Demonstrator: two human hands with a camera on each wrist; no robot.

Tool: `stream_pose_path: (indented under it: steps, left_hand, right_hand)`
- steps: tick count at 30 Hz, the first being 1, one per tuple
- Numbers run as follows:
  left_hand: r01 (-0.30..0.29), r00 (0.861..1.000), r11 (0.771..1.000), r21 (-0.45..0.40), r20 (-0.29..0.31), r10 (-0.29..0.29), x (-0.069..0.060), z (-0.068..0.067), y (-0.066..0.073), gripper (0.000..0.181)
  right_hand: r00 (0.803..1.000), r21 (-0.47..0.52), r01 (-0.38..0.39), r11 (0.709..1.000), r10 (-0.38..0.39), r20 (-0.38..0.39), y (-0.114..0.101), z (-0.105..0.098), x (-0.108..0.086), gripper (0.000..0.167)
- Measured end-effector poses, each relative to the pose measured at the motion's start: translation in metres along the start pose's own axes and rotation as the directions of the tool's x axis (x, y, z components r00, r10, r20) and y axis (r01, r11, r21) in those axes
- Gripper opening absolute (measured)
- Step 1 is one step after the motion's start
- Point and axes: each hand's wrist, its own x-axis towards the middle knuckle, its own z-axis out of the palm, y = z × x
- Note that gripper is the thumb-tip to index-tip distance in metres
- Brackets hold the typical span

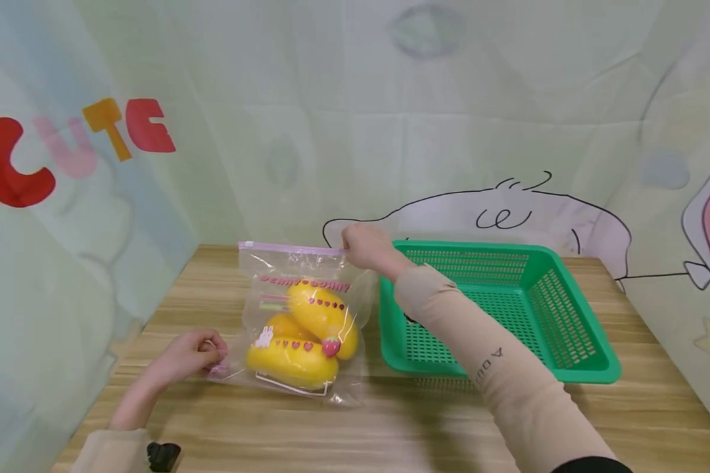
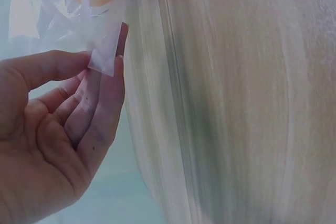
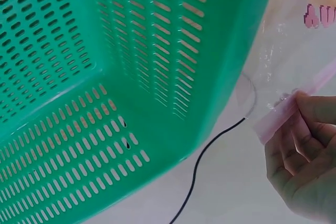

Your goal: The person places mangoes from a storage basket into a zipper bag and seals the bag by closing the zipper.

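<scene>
A clear plastic zip bag [image 1: 307,263] with a lilac zip strip and pink print lies on the table, with several yellow, mango-like fruits [image 1: 296,361] inside it. My left hand [image 1: 183,358] pinches the bag's lower left corner; the left wrist view shows that corner [image 2: 105,61] between thumb and fingertips. At the top right end of the zip strip, my right hand [image 1: 369,246] grips the bag. In the right wrist view its thumb and curled fingers hold the lilac strip [image 3: 278,116].
A green perforated basket [image 1: 588,315] stands on the wooden table [image 1: 260,433] right of the bag, beneath my right forearm. Nothing shows inside the basket. A printed cloth backdrop [image 1: 307,131] rises behind and beside the table.
</scene>
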Motion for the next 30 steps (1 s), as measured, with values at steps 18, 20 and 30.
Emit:
stream_pose_path:
  steps: [18,20,30]
  left_hand:
    - [0.112,0.993,0.990,-0.088,0.036,-0.110,-0.004,-0.002,-0.006,0.016]
    - [0.130,0.991,0.987,-0.098,0.037,-0.127,-0.004,-0.002,-0.006,0.016]
    - [0.197,0.980,0.980,-0.029,-0.013,-0.197,-0.001,-0.001,-0.002,0.014]
  right_hand:
    - [0.998,0.013,-0.063,0.998,0.063,0.028,0.010,0.015,0.018,0.010]
    - [0.997,0.004,-0.073,0.997,0.073,0.030,0.012,0.019,0.020,0.012]
    - [0.992,-0.071,-0.120,0.990,0.121,0.018,0.015,0.033,0.029,0.015]
